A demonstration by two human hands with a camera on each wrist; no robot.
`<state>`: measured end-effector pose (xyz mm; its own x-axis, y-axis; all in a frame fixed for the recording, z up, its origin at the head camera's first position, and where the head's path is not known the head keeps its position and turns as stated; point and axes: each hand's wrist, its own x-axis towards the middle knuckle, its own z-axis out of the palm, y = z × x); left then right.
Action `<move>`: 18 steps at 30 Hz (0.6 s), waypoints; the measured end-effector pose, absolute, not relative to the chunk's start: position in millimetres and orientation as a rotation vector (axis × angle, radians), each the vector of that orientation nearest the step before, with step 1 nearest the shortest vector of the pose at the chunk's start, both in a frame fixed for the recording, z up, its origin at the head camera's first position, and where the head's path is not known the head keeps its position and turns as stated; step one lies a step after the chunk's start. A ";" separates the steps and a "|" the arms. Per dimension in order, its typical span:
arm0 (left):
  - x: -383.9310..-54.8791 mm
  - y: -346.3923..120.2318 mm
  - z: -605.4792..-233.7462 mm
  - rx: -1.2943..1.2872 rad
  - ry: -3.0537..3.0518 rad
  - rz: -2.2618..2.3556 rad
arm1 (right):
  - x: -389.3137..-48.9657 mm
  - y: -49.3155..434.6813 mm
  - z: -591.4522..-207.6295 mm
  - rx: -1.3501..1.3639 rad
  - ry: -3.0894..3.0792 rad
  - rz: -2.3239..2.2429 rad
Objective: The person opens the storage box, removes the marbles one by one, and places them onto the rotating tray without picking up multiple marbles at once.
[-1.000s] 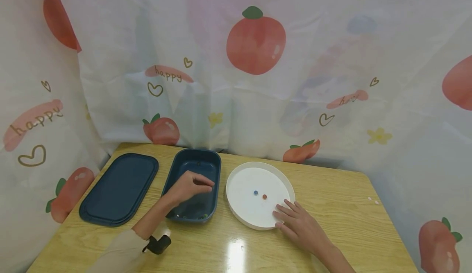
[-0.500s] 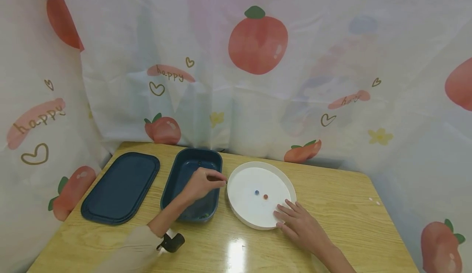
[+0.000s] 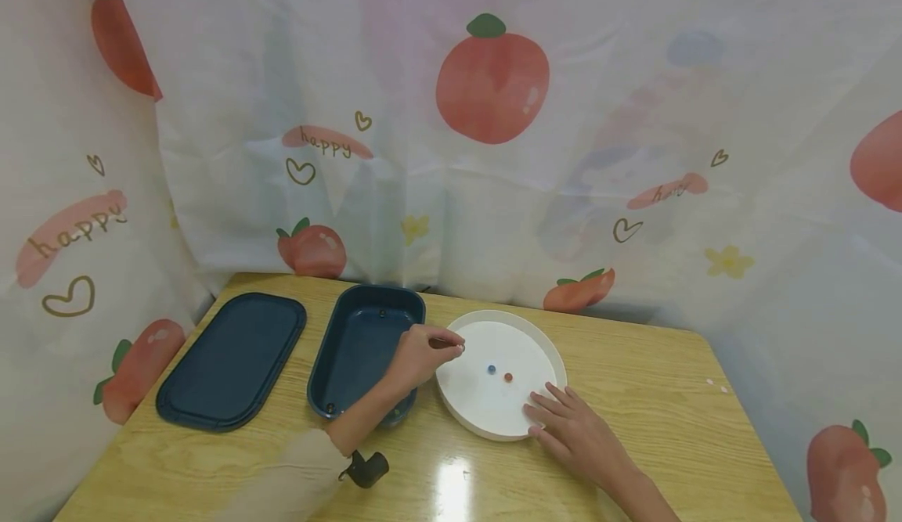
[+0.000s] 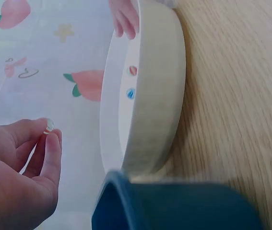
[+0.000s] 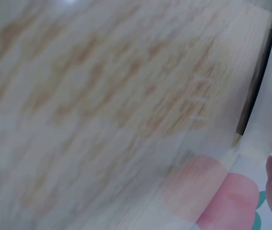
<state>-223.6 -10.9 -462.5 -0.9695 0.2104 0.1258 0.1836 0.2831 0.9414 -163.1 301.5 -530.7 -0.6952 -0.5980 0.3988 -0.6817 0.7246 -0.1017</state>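
Note:
Between thumb and fingertips my left hand (image 3: 416,358) pinches a clear glass marble (image 4: 49,126) with a pale swirl. That hand is over the left rim of a round white tray (image 3: 479,412). A blue marble (image 3: 492,369) and a red-orange marble (image 3: 509,378) lie close together on the tray's floor. At the tray's front right rim rests my right hand (image 3: 578,436), its fingers spread over the edge. Just left of the tray stands a deep dark blue box (image 3: 352,358) with several marbles in its corners; my left forearm crosses over its near end.
A dark blue lid (image 3: 232,361) lies flat on the wooden table (image 3: 634,381), left of the box. Behind the table hangs a white curtain (image 3: 493,217) with fruit prints. Two small pale spots (image 3: 716,385) show at the table's right side.
My left hand has moved right, from above the blue box to over the tray's left edge, still pinching the marble. My right hand has stayed at the tray's rim.

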 end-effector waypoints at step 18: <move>-227.0 39.6 -483.5 0.245 2.615 1.835 | -163.5 301.6 -531.1 0.992 -2.614 0.333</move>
